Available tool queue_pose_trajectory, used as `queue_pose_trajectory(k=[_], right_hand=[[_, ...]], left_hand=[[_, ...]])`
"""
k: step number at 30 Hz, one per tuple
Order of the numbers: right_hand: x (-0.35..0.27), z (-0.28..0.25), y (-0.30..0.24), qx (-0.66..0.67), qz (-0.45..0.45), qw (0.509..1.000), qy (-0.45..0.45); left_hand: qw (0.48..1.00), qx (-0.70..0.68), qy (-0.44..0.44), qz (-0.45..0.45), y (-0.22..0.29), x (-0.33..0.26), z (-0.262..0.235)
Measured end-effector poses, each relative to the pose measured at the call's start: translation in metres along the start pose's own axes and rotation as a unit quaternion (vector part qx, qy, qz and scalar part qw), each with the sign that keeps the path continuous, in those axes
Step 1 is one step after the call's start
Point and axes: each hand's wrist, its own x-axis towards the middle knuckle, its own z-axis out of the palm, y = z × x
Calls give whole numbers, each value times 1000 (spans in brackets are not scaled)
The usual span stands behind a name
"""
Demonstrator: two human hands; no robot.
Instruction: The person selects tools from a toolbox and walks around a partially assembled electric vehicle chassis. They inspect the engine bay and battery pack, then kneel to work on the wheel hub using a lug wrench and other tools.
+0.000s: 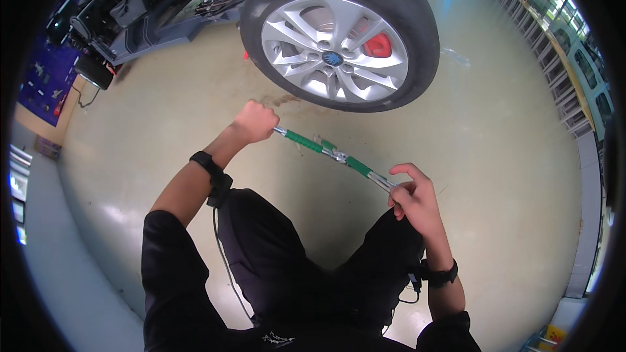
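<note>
A folding lug wrench [305, 141] with metal rods and green grips stretches between my hands in front of my knees. It slopes down from left to right, with a metal joint near its middle. My left hand [255, 121] is wrapped in a fist round its upper left end, hiding that tip. At the lower right end, my right hand [416, 201] holds the metal rods between thumb and fingers, its index finger raised and bent. Just beyond the wrench stands a car wheel [339, 88] with a black tyre, silver spokes and a blue centre cap.
A red brake caliper [378, 45] shows through the spokes. Farther left are a grey vehicle frame [153, 39] with a seat and a blue tool board [45, 78]. Stools [548, 52] line a long counter at the right. A cable [225, 261] hangs beside my left leg.
</note>
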Motion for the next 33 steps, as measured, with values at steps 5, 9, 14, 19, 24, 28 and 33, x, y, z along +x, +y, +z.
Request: queue_pose_trajectory(k=[5,9,14,19,24,28,33], right_hand=[[-54,-18,33,233,102,965,-57],[-74,-39,58,476,274,810,-204],[-77,-24,31,425,289,838,-185],[-53,4,18,387,294,861,-147],[-36,55,6,383,306,867,-92],[-15,93,9,360,305,879,-61],[-18,145,-27,343,295,891,23]], left_hand=[[993,34,111,-19,21,-17,-74],[992,19,120,-20,56,-44,-108],[984,-44,152,-81,55,-75,-92],[988,-68,122,-70,23,-73,-64],[983,-163,86,3,-32,-55,-39],[957,-262,-27,118,-81,-35,-5],[863,-330,-208,321,-124,18,17]])
